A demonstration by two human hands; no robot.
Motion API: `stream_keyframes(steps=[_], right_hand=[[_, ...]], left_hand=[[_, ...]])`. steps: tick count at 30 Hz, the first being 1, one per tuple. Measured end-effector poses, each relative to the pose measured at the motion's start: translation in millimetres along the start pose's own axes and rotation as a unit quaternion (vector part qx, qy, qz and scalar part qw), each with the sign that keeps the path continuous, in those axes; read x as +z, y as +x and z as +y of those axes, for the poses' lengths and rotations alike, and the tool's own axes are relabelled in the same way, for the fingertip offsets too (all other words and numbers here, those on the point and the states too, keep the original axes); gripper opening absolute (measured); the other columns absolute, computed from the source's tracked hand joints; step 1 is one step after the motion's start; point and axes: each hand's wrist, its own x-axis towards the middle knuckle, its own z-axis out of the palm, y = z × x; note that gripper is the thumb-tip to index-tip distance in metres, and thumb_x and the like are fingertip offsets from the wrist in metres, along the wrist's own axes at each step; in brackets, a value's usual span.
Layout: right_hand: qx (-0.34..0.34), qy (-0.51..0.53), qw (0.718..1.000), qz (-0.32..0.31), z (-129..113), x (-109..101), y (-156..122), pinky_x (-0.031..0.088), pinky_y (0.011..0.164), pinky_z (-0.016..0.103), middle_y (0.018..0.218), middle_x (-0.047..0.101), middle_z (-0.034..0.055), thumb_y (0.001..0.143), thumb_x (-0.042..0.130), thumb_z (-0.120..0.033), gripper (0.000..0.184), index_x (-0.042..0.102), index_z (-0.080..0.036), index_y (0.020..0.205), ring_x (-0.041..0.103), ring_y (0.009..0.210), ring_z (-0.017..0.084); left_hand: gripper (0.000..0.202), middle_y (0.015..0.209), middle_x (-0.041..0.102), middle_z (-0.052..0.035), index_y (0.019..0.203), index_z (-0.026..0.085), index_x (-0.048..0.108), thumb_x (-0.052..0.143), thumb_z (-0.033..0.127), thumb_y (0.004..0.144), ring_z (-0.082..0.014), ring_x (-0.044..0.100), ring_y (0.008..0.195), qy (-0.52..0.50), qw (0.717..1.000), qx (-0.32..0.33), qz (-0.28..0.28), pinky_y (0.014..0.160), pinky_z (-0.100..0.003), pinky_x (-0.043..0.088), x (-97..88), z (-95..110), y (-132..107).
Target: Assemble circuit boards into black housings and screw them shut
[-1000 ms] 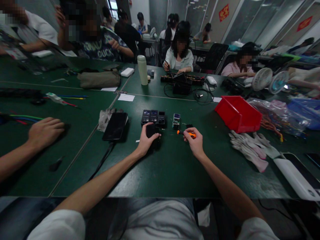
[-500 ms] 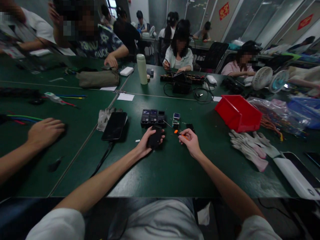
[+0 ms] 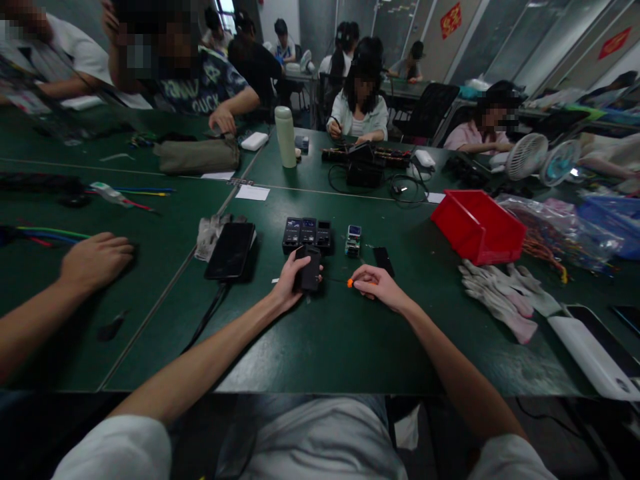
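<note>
Left hand (image 3: 287, 281)'s gripping a black case (image 3: 311, 270) over the tabletop (image 3: 330, 353), long axis pointing away; right hand (image 3: 379, 285) pinches an orange-handled screwdriver (image 3: 351, 283), shaft aimed left casewards, can't tell if touching.

Legible text, this view: dark patterned shirt (image 3: 200, 93) across the table (image 3: 320, 347), upper left, carries large pale lettering in two lines; lower line ends "UCK", its first letter uncertain (D, O or Q); upper line distorted, not read; wall (image 3: 440, 57), upper right: two red signs (image 3: 451, 21), the one nearer centre with gold characters, the farther one fainter; neither deciphered; three black units (image 3: 309, 231) side by side: small light print on their faces, too fine to read; small module (image 3: 353, 233) to their right: bluish screen, content unresolved; white flat device (image 3: 590, 353), right table edge: round mark near one corner, illegible.
</note>
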Motion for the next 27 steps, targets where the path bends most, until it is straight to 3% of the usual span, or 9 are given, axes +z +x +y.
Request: stream_keyframes(steps=[4,13,19,24,27], right_hand=[[0.005,-0.036,0.999,0.000,0.1,-2.8,0.0,0.035,0.045,0.018,0.071,0.060,0.0004,0.078,0.066,-0.037,0.025,0.063,-0.016,0.092,0.050,0.057,0.009],[-0.001,-0.057,0.998,-0.002,1.5,-2.6,0.9,0.042,0.053,0.021,0.069,0.060,0.0000,0.079,0.066,-0.037,0.024,0.063,-0.016,0.091,0.052,0.059,0.010],[0.011,-0.062,0.998,-0.006,-1.8,-0.8,-0.1,0.040,0.050,0.020,0.067,0.060,-0.0001,0.079,0.066,-0.039,0.026,0.065,-0.015,0.088,0.051,0.056,0.009],[0.061,-0.060,0.996,-0.038,1.9,2.4,-2.1,0.026,0.038,0.018,0.053,0.054,-0.0029,0.081,0.061,-0.045,0.034,0.067,-0.013,0.091,0.039,0.042,0.006],[0.049,-0.076,0.995,-0.041,3.9,4.6,-2.3,0.030,0.041,0.019,0.054,0.055,-0.0022,0.081,0.062,-0.044,0.034,0.069,-0.012,0.091,0.043,0.044,0.007]], left_hand=[[0.047,0.089,0.064,-0.0038,0.119,0.023,0.045,0.062,0.033,0.078,-0.0157,0.065,0.075,0.034,0.999,0.020,0.007,0.062,-0.029,0.056,-1.8,0.8,0.7],[0.057,0.090,0.061,-0.0022,0.125,0.026,0.041,0.066,0.031,0.074,-0.0167,0.065,0.075,0.096,0.992,0.082,0.017,0.062,-0.029,0.055,-1.0,-2.0,1.1],[0.066,0.096,0.060,-0.0040,0.126,0.025,0.041,0.072,0.033,0.069,-0.0174,0.064,0.079,0.197,0.970,0.142,0.014,0.069,-0.032,0.055,0.0,-1.6,-3.8],[0.068,0.108,0.055,-0.0064,0.125,0.025,0.043,0.075,0.032,0.066,-0.0191,0.062,0.088,0.276,0.941,0.193,0.015,0.078,-0.036,0.054,-1.4,-3.7,-6.2],[0.068,0.106,0.055,-0.0060,0.125,0.024,0.043,0.075,0.030,0.065,-0.0187,0.061,0.087,0.300,0.932,0.205,0.007,0.080,-0.037,0.053,-2.9,-5.2,-6.8]])
